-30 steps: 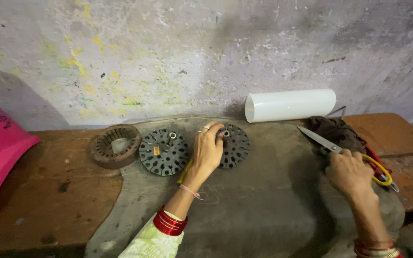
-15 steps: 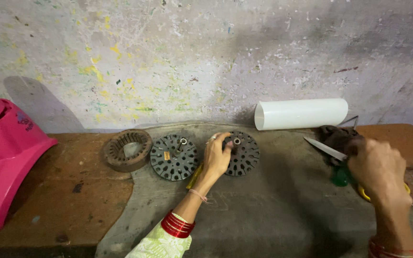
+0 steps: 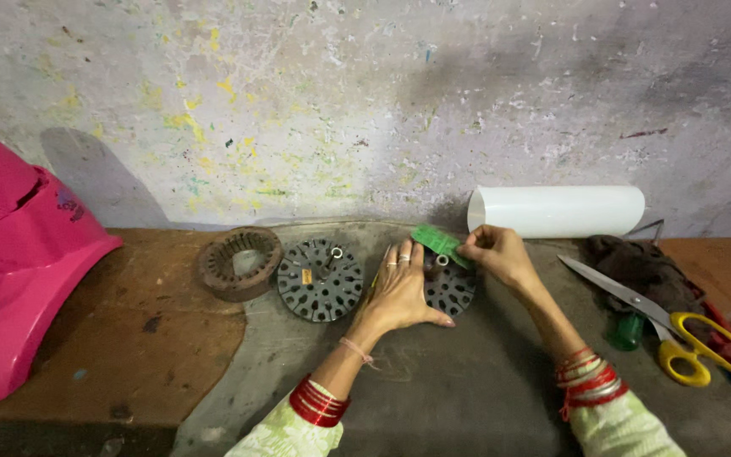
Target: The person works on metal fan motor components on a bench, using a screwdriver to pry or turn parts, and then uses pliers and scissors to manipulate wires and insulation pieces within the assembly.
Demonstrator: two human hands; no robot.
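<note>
My left hand (image 3: 399, 292) rests flat on the left side of a dark round slotted metal disc (image 3: 454, 289) lying on the grey bench mat (image 3: 433, 389). My right hand (image 3: 494, 251) pinches a small green strip (image 3: 437, 243) and holds it over the top of that disc, near its centre hole. A second dark slotted disc (image 3: 321, 278) lies just to the left. A rusty brown ring-shaped core (image 3: 239, 262) sits further left on the wood.
A white roll (image 3: 557, 211) lies against the paint-flecked wall. Yellow-handled scissors (image 3: 662, 319), a dark cloth (image 3: 636, 267) and a green-handled tool (image 3: 623, 330) lie at the right. A pink plastic shell (image 3: 19, 254) stands at the left on the wooden bench (image 3: 103, 338).
My right hand has come from the scissors area at the right over to the disc, now holding a green strip. My left hand stayed on the disc.
</note>
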